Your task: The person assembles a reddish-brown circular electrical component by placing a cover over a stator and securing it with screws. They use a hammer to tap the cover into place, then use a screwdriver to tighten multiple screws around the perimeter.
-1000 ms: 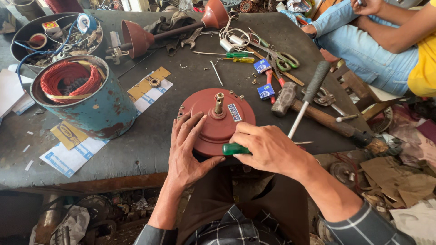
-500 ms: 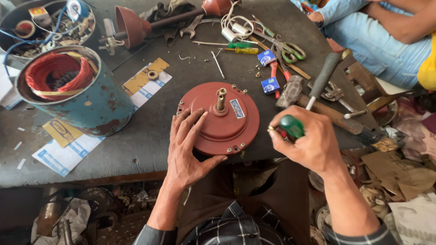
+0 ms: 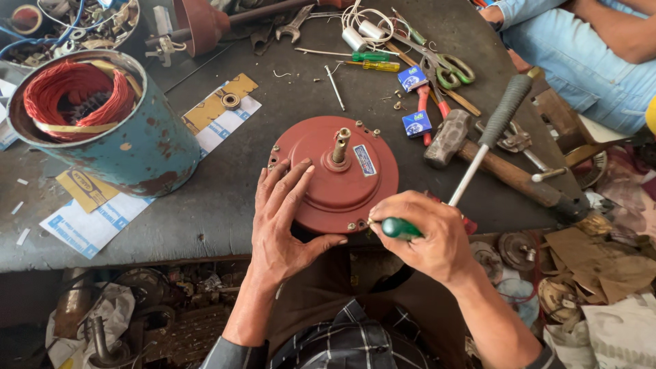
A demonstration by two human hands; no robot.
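Head view, looking down on your bench

Your left hand lies flat with fingers spread wide on the red round motor cover, pressing its near left side. It holds nothing; the thumb hooks under the cover's near edge.

The motor cover sits at the near edge of the bench, just in front of you, a short metal shaft standing upright at its centre and a small blue-and-white label beside it.

Your right hand is closed round a green-handled screwdriver. The handle points left toward the cover's near right rim, right by a small screw hole; the tip is hidden, so contact cannot be told.

Right of the cover: a hammer with a wooden handle, and a second tool with a grey ribbed grip lying across it.

Left of the cover: a chipped blue metal drum holding a red wire coil, standing on printed paper.

Far side: green-handled scissors, small screwdrivers, a spanner, loose screws.

Top right: another person in a light blue shirt, well apart from your hands
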